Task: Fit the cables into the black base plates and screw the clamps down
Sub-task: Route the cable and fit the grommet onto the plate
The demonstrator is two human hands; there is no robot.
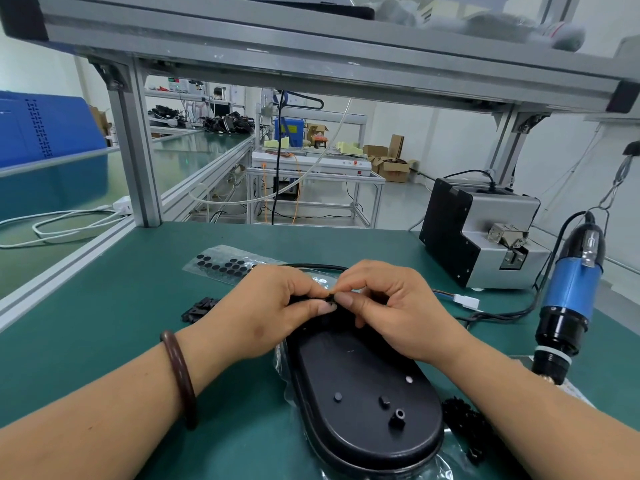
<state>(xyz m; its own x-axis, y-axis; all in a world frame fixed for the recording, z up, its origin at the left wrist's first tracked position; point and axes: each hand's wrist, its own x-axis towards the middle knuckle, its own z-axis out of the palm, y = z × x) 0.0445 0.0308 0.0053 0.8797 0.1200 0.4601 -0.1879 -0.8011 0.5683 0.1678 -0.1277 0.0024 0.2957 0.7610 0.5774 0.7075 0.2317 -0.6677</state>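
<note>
Lying nearest on the counter [138, 323], the black base plate [363, 403] shows bare screw posts [398, 418]. At its far end the left hand [273, 306] and right hand [391, 306] pinch the cable [311, 266], each grip closed on it. I judge that fitting is under way and no clamp is screwed yet; the screwdriver [568, 299] hangs beyond.

Green-topped workbench [121, 323], aluminium-profile frame [138, 150] carrying an overhead shelf [311, 46], second long bench [194, 150] behind, white walls [450, 140], pale glossy floor [398, 202], cardboard boxes [393, 168] (some open).

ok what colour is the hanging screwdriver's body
The screwdriver body is blue, with black ends; head view.
</note>
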